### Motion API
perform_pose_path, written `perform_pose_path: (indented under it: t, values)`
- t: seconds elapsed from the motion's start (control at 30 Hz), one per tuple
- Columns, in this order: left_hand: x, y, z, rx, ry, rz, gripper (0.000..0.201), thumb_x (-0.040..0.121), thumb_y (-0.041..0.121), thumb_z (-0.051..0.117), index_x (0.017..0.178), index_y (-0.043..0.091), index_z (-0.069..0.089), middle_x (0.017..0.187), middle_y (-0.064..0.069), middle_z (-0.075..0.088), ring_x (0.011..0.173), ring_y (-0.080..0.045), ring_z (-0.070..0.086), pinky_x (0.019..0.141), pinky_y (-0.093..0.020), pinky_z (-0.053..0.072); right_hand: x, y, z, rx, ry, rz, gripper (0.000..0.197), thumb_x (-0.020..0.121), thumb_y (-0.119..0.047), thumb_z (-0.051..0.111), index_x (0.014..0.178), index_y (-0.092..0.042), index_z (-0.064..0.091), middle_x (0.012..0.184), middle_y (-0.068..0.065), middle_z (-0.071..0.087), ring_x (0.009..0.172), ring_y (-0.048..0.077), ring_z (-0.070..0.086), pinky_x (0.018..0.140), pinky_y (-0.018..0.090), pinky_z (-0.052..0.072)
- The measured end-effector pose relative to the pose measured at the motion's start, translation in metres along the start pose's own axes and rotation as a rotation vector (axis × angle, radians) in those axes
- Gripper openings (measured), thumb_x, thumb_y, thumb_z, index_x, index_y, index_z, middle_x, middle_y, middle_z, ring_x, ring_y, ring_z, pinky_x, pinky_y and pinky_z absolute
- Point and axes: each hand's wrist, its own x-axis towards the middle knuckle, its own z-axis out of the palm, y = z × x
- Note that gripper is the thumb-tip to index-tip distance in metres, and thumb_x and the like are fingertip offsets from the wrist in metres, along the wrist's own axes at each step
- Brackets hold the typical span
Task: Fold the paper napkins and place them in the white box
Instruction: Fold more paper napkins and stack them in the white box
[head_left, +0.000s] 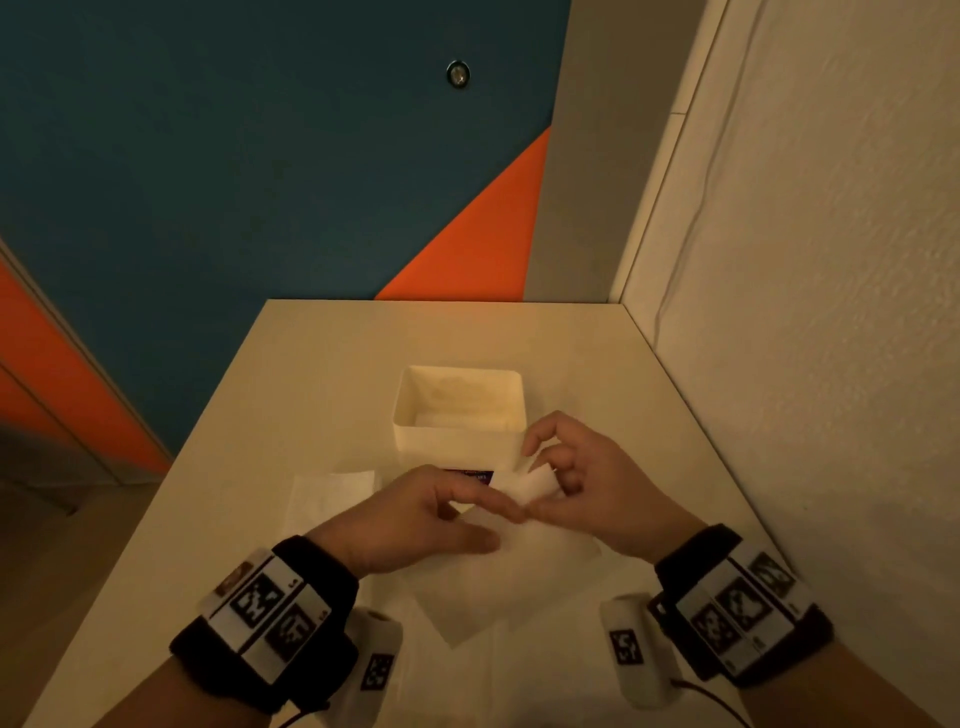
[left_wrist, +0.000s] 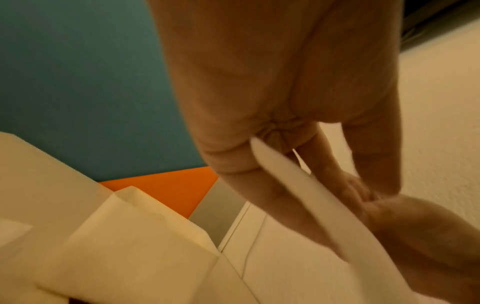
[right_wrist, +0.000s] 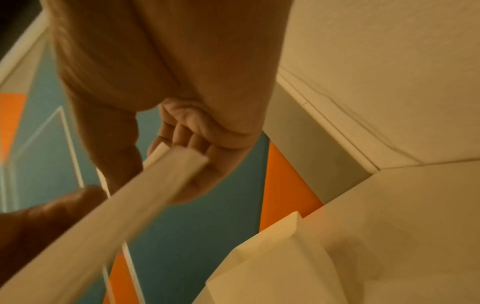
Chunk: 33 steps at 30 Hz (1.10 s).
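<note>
**Folded napkin held between both hands, in front of the box**

Both hands raised above the table (head_left: 322, 374), meeting just before the near wall of the white box (head_left: 457, 447). Folded napkin (head_left: 527, 486) off the surface, a narrow strip spanning the two hands. Right hand (head_left: 587, 483) pinches one end, fingers curled round it. Left hand (head_left: 421, 514) grips the other end between thumb and fingers; wrist views blurred. Box open-topped, something pale lying inside, a dark label low on its near side. Flat napkins: one (head_left: 332, 499) left of the left hand, another (head_left: 498, 587) spread beneath the hands
</note>
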Motion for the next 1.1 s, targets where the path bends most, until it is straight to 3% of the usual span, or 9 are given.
perform_pose_path:
  t: [0.07, 0.13, 0.23, 0.33, 0.4, 0.5, 0.57, 0.97, 1.1]
  values:
    - [0.001, -0.009, 0.004, 0.008, 0.073, 0.000, 0.028, 0.082, 0.001, 0.069, 0.096, 0.024, 0.076, 0.108, 0.003, 0.071, 0.099, -0.018, 0.067, 0.085, -0.029, 0.055, 0.003, 0.006, 0.006, 0.030, 0.031, 0.008, 0.038, 0.073, -0.001, 0.072, 0.100, -0.019, 0.053, 0.080, 0.023, 0.063, 0.069, 0.025, 0.059, 0.064, 0.033, 0.048]
    - [-0.001, -0.019, 0.001, -0.076, 0.249, -0.031, 0.031, 0.080, -0.003, 0.068, 0.093, 0.024, 0.077, 0.105, 0.004, 0.072, 0.093, -0.012, 0.068, 0.075, -0.019, 0.053, 0.007, 0.018, 0.005, 0.026, 0.203, 0.061, 0.033, 0.077, -0.004, 0.075, 0.100, -0.017, 0.055, 0.078, 0.010, 0.063, 0.070, 0.020, 0.058, 0.065, 0.025, 0.047]
    - [-0.012, -0.039, -0.010, -0.219, 0.569, -0.091, 0.033, 0.081, -0.003, 0.067, 0.096, 0.025, 0.075, 0.112, 0.006, 0.067, 0.091, -0.018, 0.068, 0.068, -0.023, 0.055, 0.006, 0.052, -0.003, -0.236, 0.365, 0.219, 0.034, 0.077, -0.017, 0.077, 0.102, -0.024, 0.054, 0.094, -0.003, 0.063, 0.087, 0.015, 0.060, 0.071, 0.019, 0.046]
    - [-0.025, -0.063, -0.022, -0.123, 0.779, -0.174, 0.033, 0.082, -0.002, 0.065, 0.100, 0.026, 0.070, 0.114, 0.000, 0.062, 0.090, -0.020, 0.063, 0.067, -0.028, 0.053, -0.005, 0.092, -0.008, -0.558, 0.174, 0.417, 0.058, 0.077, -0.026, 0.077, 0.127, -0.024, 0.047, 0.128, -0.004, 0.050, 0.117, 0.015, 0.047, 0.093, 0.023, 0.039]
    - [-0.034, -0.081, -0.029, -0.047, 0.843, -0.247, 0.034, 0.082, -0.002, 0.066, 0.099, 0.027, 0.068, 0.114, -0.005, 0.060, 0.090, -0.024, 0.061, 0.072, -0.035, 0.053, -0.014, 0.115, -0.005, -0.709, -0.007, 0.524, 0.082, 0.077, -0.035, 0.075, 0.145, -0.024, 0.031, 0.151, -0.004, 0.030, 0.137, 0.015, 0.029, 0.111, 0.031, 0.029]
    - [-0.046, -0.102, -0.036, 0.095, 0.850, -0.373, 0.035, 0.081, -0.001, 0.067, 0.100, 0.027, 0.065, 0.115, -0.010, 0.061, 0.092, -0.030, 0.059, 0.080, -0.038, 0.051, -0.024, 0.135, 0.003, -0.818, -0.165, 0.602, 0.100, 0.078, -0.049, 0.070, 0.152, -0.031, 0.006, 0.160, -0.009, -0.003, 0.147, 0.016, 0.002, 0.119, 0.040, 0.013]
    - [-0.051, -0.110, -0.038, 0.203, 0.828, -0.439, 0.034, 0.080, 0.000, 0.068, 0.100, 0.027, 0.064, 0.115, -0.013, 0.061, 0.092, -0.030, 0.058, 0.077, -0.034, 0.048, -0.028, 0.141, 0.006, -0.830, -0.168, 0.605, 0.099, 0.079, -0.052, 0.067, 0.152, -0.033, 0.002, 0.159, -0.011, -0.009, 0.147, 0.015, -0.004, 0.118, 0.041, 0.011]
    - [-0.047, -0.111, -0.054, 0.364, 0.829, -0.481, 0.039, 0.080, 0.000, 0.066, 0.115, 0.016, 0.065, 0.128, -0.012, 0.057, 0.112, -0.032, 0.053, 0.097, -0.038, 0.043, -0.027, 0.148, 0.004, -0.873, -0.133, 0.576, 0.068, 0.096, -0.037, 0.048, 0.151, -0.035, 0.008, 0.160, -0.012, -0.005, 0.148, 0.014, 0.000, 0.119, 0.039, 0.014]
    - [-0.046, -0.114, -0.056, 0.411, 0.821, -0.494, 0.039, 0.080, -0.001, 0.065, 0.115, 0.017, 0.065, 0.130, -0.012, 0.056, 0.113, -0.031, 0.053, 0.098, -0.039, 0.043, -0.027, 0.151, 0.003, -0.831, -0.092, 0.545, 0.054, 0.100, -0.029, 0.038, 0.150, -0.033, 0.020, 0.160, -0.011, 0.004, 0.147, 0.014, 0.006, 0.119, 0.037, 0.015]
